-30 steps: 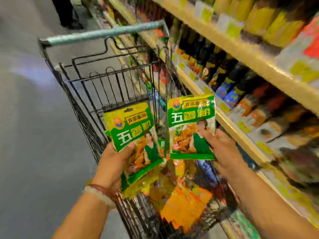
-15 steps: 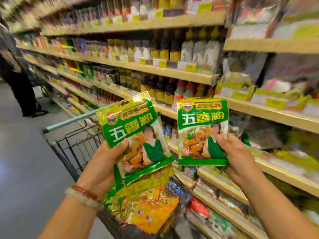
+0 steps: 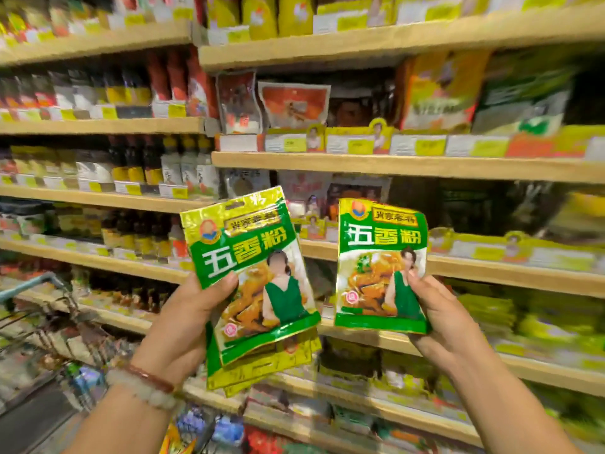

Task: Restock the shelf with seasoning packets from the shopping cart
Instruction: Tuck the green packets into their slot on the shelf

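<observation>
Head view: seasoning packets (image 3: pixel 381 267) in hands (image 3: pixel 183 326), seemingly.

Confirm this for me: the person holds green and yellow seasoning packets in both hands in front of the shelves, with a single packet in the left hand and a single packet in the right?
Not quite. The head view shows the left hand gripping a stack of green and yellow seasoning packets, with further packet edges fanned out below the front one. The right hand does hold a single green and yellow packet, in front of the wooden shelves.

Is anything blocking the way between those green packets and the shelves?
Nothing visible does. The left hand grips a stack of packets, the right hand a single packet, with open air before the shelves.
</observation>
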